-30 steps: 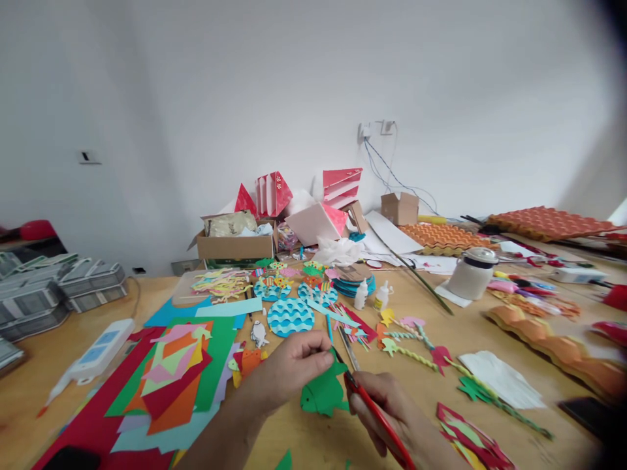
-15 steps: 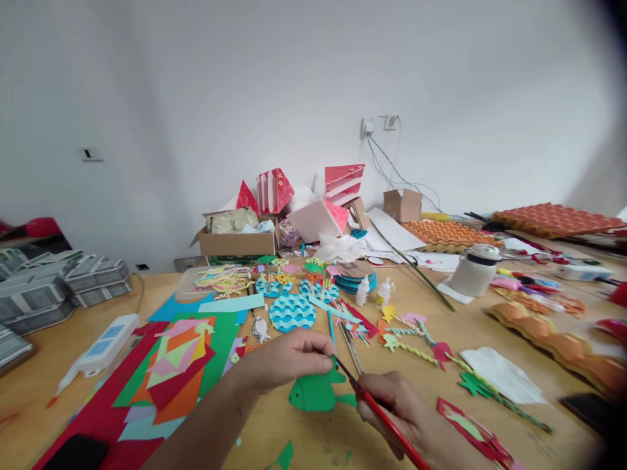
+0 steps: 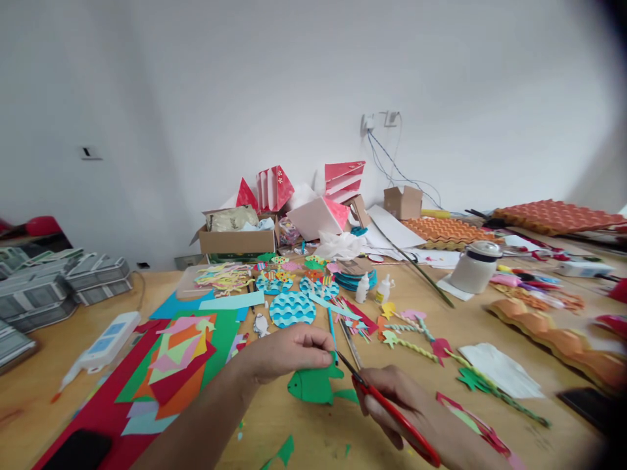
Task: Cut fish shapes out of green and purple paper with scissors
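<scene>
A green paper fish (image 3: 313,386) with a drawn eye and gill line hangs just above the table, pinched at its top edge by my left hand (image 3: 298,352). My right hand (image 3: 392,398) grips red-handled scissors (image 3: 399,418). Their dark blades point up and left, with the tips close to the fish's upper fin beside my left fingertips. Whether the blades touch the paper, I cannot tell. Below the fish lie green paper scraps (image 3: 284,452).
Coloured paper sheets (image 3: 181,359) are stacked on the left. Blue wavy paper discs (image 3: 292,309), glue bottles (image 3: 362,288) and a pencil (image 3: 332,329) lie ahead. On the right are braided strings (image 3: 509,398), a tissue (image 3: 499,370) and a white lidded mug (image 3: 474,267).
The scissors' handles have spread wider, and the blades have shifted slightly at the fish's upper edge. My left hand keeps its pinch on the fish, which has barely moved.
</scene>
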### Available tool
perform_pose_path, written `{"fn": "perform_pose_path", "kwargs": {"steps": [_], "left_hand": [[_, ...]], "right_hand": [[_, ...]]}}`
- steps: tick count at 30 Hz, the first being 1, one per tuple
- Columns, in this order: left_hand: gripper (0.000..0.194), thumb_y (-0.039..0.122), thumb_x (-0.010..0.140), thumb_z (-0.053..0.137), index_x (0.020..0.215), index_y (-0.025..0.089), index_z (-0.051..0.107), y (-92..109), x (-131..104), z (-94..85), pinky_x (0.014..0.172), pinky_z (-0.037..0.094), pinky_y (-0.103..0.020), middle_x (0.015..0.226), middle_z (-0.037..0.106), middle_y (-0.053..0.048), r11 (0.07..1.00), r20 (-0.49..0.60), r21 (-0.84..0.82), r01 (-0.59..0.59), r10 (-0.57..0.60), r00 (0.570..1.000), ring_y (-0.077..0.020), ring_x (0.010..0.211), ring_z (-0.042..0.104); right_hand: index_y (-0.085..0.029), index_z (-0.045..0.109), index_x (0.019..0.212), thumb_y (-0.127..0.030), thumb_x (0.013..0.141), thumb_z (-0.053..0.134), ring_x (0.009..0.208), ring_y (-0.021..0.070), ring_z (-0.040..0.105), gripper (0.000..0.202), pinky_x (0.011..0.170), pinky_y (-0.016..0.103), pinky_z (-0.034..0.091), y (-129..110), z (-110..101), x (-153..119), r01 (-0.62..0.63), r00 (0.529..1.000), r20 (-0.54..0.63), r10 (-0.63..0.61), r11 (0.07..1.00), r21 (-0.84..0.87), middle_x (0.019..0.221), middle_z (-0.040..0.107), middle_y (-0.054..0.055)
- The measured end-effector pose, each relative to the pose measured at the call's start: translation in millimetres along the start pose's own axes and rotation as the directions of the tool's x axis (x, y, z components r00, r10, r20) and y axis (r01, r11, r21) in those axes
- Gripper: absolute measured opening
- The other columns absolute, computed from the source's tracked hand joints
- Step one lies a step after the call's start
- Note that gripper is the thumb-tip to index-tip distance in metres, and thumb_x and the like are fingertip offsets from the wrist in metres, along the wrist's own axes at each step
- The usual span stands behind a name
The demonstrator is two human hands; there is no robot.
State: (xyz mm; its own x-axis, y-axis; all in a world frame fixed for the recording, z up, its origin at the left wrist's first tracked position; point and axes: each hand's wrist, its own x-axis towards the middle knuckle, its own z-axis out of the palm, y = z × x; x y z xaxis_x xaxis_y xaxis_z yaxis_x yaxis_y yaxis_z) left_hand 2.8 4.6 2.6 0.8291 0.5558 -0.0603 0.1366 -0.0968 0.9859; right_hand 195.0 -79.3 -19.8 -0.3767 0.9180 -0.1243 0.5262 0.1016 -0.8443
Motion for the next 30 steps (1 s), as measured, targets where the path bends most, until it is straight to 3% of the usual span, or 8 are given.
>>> {"fn": "perform_pose_path", "kwargs": {"steps": [10, 30], "left_hand": [[0.01, 0.025, 0.07, 0.053, 0.065, 0.016, 0.05, -3.4, 1.6, -2.5, 0.052, 0.023, -0.02, 0.06, 0.038, 0.005, 1.0, 0.061, 0.028, 0.002, -0.004, 0.998, -0.0088, 0.058, 0.031], [0.018, 0.029, 0.074, 0.052, 0.064, 0.017, 0.045, -4.3, 3.1, -7.0, 0.05, 0.021, -0.021, 0.06, 0.031, 0.006, 0.997, 0.2, 0.074, 0.01, -0.025, 0.979, -0.0083, 0.057, 0.027]], "right_hand": [[-0.019, 0.038, 0.062, -0.054, 0.084, 0.034, 0.047, 0.0082, 0.039, 0.041, 0.044, 0.018, 0.033, -1.2, -1.1, 0.7, -0.023, 0.998, 0.052, 0.024, 0.999, -0.023, 0.055, 0.036, -0.006], [-0.019, 0.036, 0.058, -0.062, 0.078, 0.04, 0.037, 0.0054, 0.038, 0.047, 0.035, 0.014, 0.027, 13.6, -4.4, 2.9, 0.063, 0.989, 0.128, -0.079, 0.99, 0.126, 0.047, 0.036, -0.007]]}}
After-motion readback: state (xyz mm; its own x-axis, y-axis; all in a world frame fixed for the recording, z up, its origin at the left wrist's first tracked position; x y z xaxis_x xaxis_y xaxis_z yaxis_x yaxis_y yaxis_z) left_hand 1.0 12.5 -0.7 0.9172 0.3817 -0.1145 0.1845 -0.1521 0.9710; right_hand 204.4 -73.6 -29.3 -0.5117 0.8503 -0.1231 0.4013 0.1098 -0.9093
